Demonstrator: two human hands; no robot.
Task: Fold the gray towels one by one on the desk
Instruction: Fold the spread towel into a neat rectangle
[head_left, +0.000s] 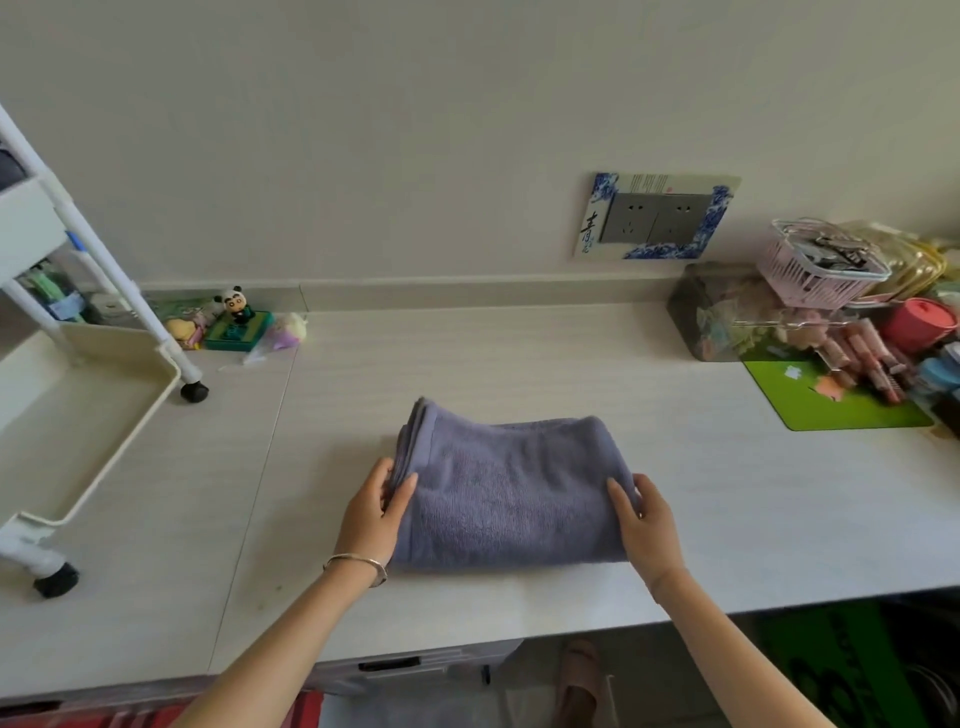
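Note:
A grey-blue towel (511, 486) lies folded into a thick rectangle in the middle of the pale desk (519, 358), its layered edges at the left. My left hand (375, 512) holds the towel's left edge, thumb on top and fingers along the side. My right hand (645, 517) holds the right folded edge, thumb on top and fingers down the side. A bracelet circles my left wrist.
A white wheeled cart (88, 374) stands on the desk at the left, with small toys (236, 325) behind it. At the back right sit a pink basket (818, 275), a clear box, a red container (917, 325) and a green mat (831, 397). The desk's front edge runs below my wrists.

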